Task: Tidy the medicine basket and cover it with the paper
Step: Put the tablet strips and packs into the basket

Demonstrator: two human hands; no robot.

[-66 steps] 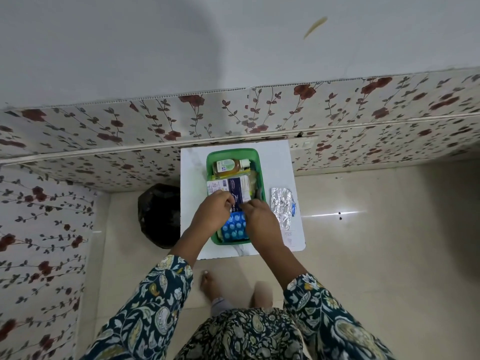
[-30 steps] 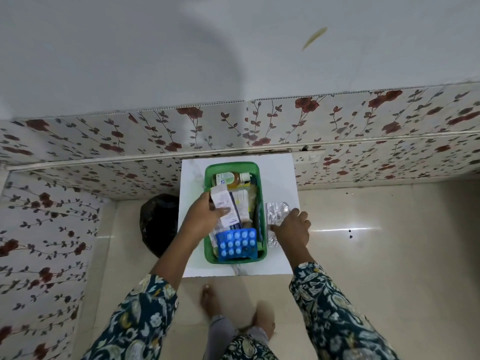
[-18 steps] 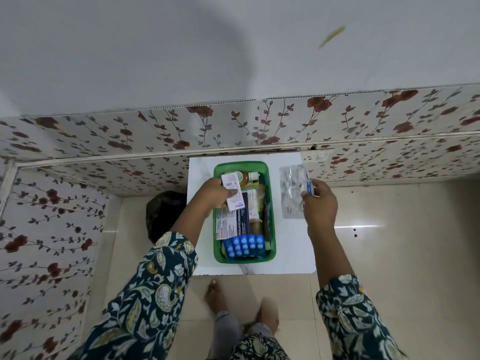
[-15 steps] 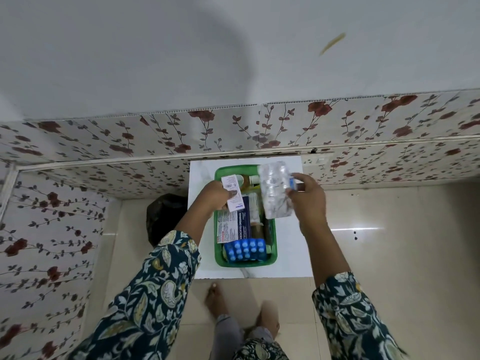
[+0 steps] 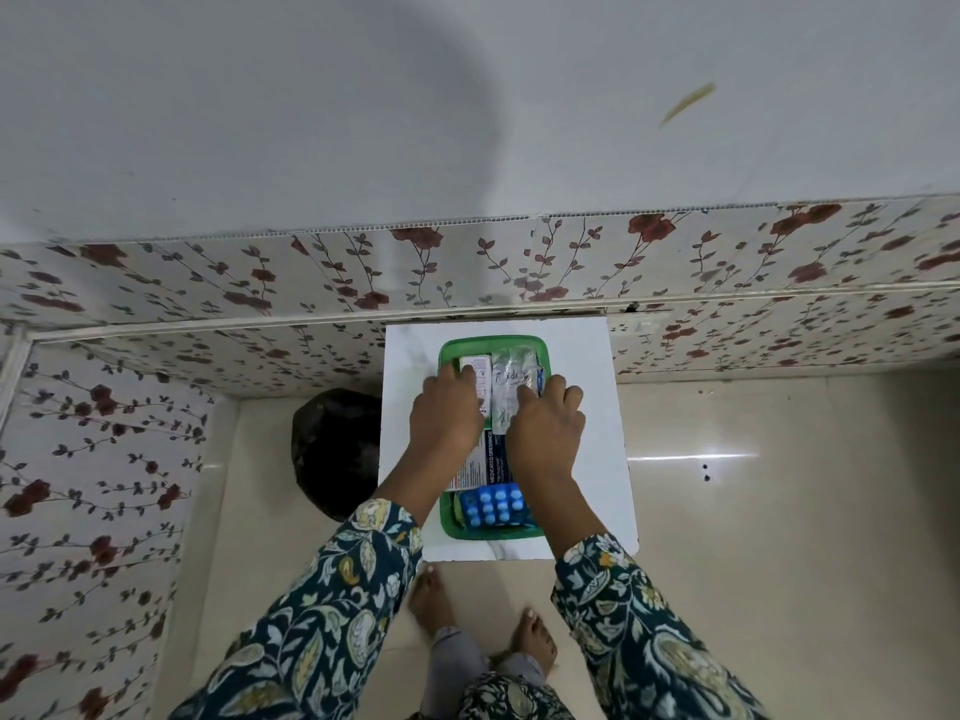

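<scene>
Standing against the flowered wall [image 5: 311, 283], a small white table [image 5: 587, 407] is holding a green basket [image 5: 448, 350] in its middle. A black bag [image 5: 332, 449] is sitting on the floor just left of the table. Both arms in flowered sleeves [image 5: 332, 615] are reaching into the basket. The left hand [image 5: 447, 413] is lying on a small white box [image 5: 479, 368] at the far left of the basket, fingers curled over it. The right hand [image 5: 545, 428] is pressing a silver pill sheet [image 5: 511, 379] down at the far right, just beside that box; I cannot tell if either hand is gripping tight. A white and blue box [image 5: 491, 459] is peeking out between the wrists. A blue pill strip [image 5: 496, 504] is lying at the near end.
</scene>
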